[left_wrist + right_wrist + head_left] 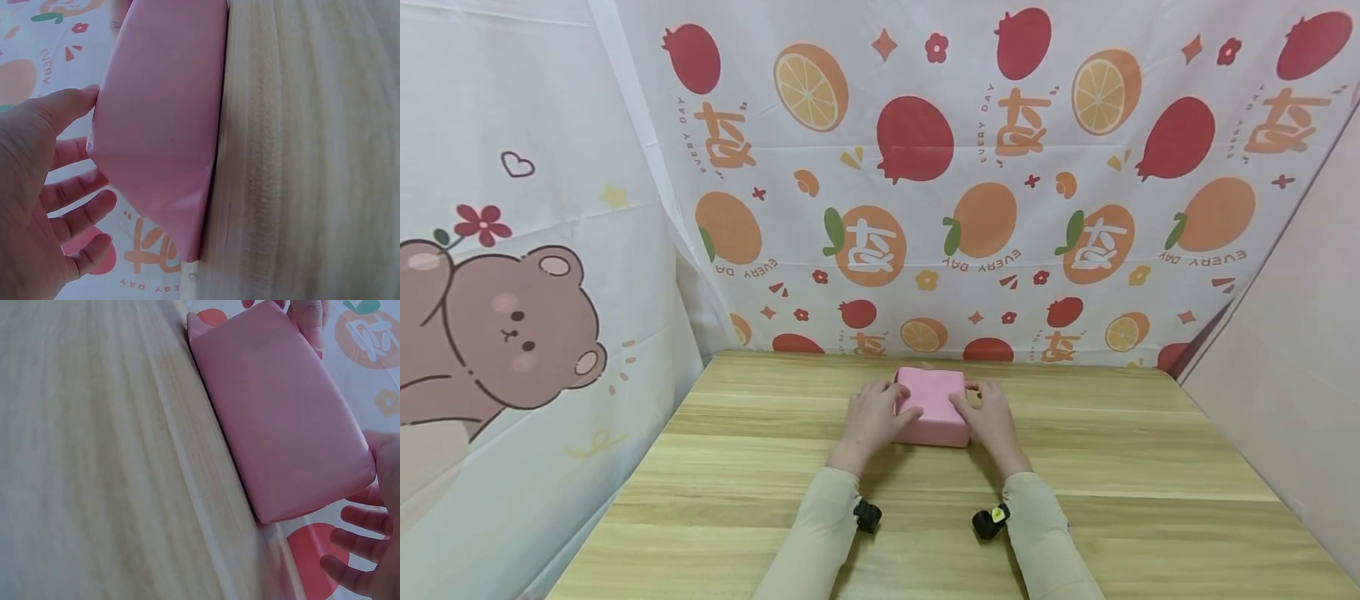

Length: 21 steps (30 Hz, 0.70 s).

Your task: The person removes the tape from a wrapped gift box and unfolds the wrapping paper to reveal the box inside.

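Note:
A box wrapped in plain pink paper (pixel 931 400) lies on the wooden table toward its far side. At its left end my left hand (pixel 874 414) holds it, the thumb over the top edge and the other fingers spread along the end. In the left wrist view the paper (pixel 159 112) narrows to a pointed flap (pixel 190 240) by the table. My right hand (pixel 992 417) holds the opposite end, thumb on the top corner. In the right wrist view its fingers (pixel 359 540) fan out past the end. The box's underside is hidden.
The wooden table (pixel 760 475) runs up to a fruit-printed cloth (pixel 917 233) at the back. A bear-printed cloth (pixel 527 333) hangs on the left, and a pale wall (pixel 1285 350) stands on the right. Something small and brown (pixel 977 395) shows behind my right fingers.

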Tool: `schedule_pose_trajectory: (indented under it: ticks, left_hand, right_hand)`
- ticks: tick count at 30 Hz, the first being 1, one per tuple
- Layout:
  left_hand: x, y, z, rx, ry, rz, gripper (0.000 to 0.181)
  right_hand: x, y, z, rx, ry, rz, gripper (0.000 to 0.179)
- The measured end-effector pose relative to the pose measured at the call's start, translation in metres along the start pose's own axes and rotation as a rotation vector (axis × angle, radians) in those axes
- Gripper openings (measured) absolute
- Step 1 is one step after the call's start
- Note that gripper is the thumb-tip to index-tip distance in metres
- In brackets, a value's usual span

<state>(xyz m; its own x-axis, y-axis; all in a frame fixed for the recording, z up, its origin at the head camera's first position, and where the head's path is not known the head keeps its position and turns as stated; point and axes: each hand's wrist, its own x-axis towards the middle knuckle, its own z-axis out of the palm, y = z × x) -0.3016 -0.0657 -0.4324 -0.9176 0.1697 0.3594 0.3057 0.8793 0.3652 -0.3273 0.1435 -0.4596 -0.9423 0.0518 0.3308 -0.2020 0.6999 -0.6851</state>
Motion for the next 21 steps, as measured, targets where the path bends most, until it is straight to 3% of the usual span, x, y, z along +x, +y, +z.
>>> schedule_pose_trajectory:
  ticks: [10,17,21]
  left_hand:
    - [-0.0005,-0.0030,0.0020,0.003,-0.010,0.014,0.050]
    - [0.0007,-0.0040,0.0039,-0.001,-0.030,0.008,0.051]
    - [0.0008,-0.0040,0.0038,0.002,-0.035,0.008,0.051]
  right_hand:
    - [0.0005,-0.0026,0.0013,-0.043,0.091,-0.003,0.031]
    - [0.0032,0.0006,0.0058,-0.039,0.187,-0.209,0.009]
    - [0.0045,0.0006,0.0076,-0.064,0.195,-0.256,0.008]
